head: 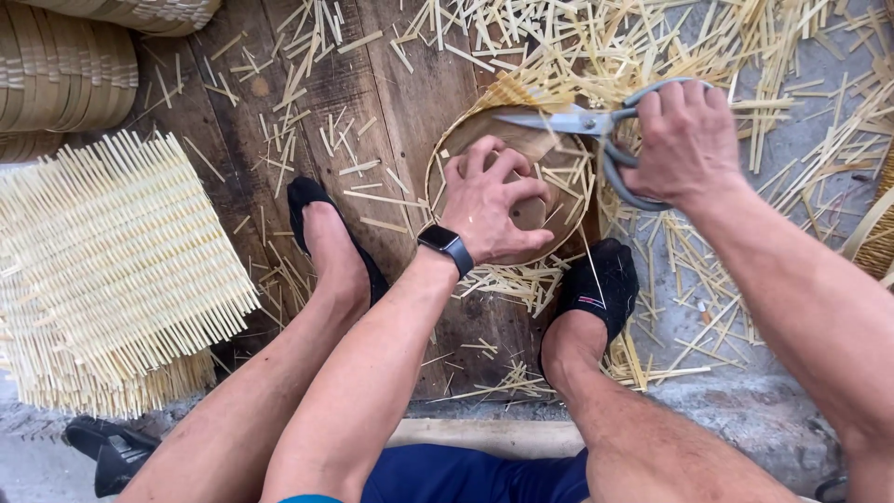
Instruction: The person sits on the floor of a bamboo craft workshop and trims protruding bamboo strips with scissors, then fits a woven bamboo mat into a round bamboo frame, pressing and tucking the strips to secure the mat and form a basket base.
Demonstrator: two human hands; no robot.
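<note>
Gripping the basket rim, the left hand is clamped; scissors are held by the right hand above floor trimmings

One screen shows: a small dark rectangular smartwatch face on a black band, just below the round woven basket.

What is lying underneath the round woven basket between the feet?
The basket sits on dark wooden boards, with cut bamboo strips sticking out below its near rim. Directly beneath it is hidden; the left hand covers its middle.
</note>
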